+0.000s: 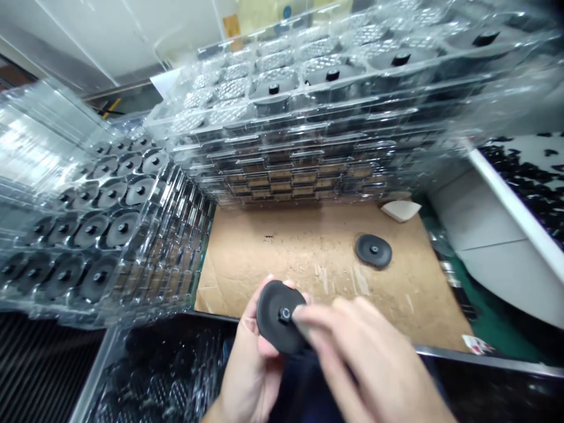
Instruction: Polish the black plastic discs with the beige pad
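Head view: black disc [274, 317] held in left hand's [249, 367] closed grip; central stud [285, 314] touched by right hand [365, 364], its grip blurred, state unclear.

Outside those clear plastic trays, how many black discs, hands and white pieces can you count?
Black discs: 2 (held disc, lying disc on the cardboard)
Hands: 2 (left hand, right hand)
White folded piece: 1
Total: 5
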Tool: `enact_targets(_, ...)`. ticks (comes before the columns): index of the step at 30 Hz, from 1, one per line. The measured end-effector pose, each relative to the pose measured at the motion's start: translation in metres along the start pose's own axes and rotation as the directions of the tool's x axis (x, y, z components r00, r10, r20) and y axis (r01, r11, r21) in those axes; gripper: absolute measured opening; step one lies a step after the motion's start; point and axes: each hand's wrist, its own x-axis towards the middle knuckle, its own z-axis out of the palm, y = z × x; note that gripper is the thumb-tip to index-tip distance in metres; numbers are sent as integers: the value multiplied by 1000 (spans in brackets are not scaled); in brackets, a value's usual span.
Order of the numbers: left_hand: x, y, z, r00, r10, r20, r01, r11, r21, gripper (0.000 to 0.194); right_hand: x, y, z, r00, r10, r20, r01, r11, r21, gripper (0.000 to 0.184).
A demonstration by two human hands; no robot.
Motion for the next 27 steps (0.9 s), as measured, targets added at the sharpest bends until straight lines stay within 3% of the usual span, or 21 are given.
enact_targets(2, 1, -2, -2, 1000, 9, 18, -9, 1000, 1, 45, -1, 2, 3, 1000, -9, 18, 8, 999, 48, 22)
enact_targets(4, 3, -3, -3, 998, 53, -19, -53, 999, 10, 51, 0, 13, 8, 994, 101, 35, -105, 986, 126, 20)
enact_targets(7, 3, -1, -4, 993, 101, -67, -101, 995, 7, 66, -3, 45, 21, 938, 345, 18, -345, 931, 122, 19)
enact_targets(10, 3, 2, -4, 991, 98, -90, -98, 995, 0, 75, -18, 72, 40, 913, 406, 30, -407, 907, 107, 21)
enact_targets(14, 4, 2, -7, 991, 89, -104, -89, 996, 1, 73, -38, 80, 54, 930, 343, 129, -361, 920, 153, 20)
enact_targets(16, 5, 1, -9, 993, 83, -88, -82, 997, 13, 72, -36, 73, 46, 925, 359, 125, -376, 912, 164, 21)
enact_targets(19, 6, -1, -9, 994, 97, -59, -95, 995, 23, 62, -19, 49, 23, 938, 347, 14, -344, 921, 186, 23)
enact_targets(21, 5, -3, -7, 995, 89, -37, -88, 996, 27, 51, -5, 30, 9, 981, 187, -55, -173, 964, 202, 26)
enact_targets(23, 3, -3, -7, 998, 52, -23, -52, 998, 30, 42, 7, 14, 3, 999, -12, -41, 20, 975, 222, 28)
enact_targets(25, 2, -3, -10, 1000, 10, -18, -9, 999, 44, 40, 15, 5, 2, 993, -97, 69, 76, 962, 263, 28)
enact_targets(27, 0, -3, -13, 999, -37, -21, 38, 997, 71, 40, 21, 2, 4, 981, -92, 169, 42, 959, 281, 25)
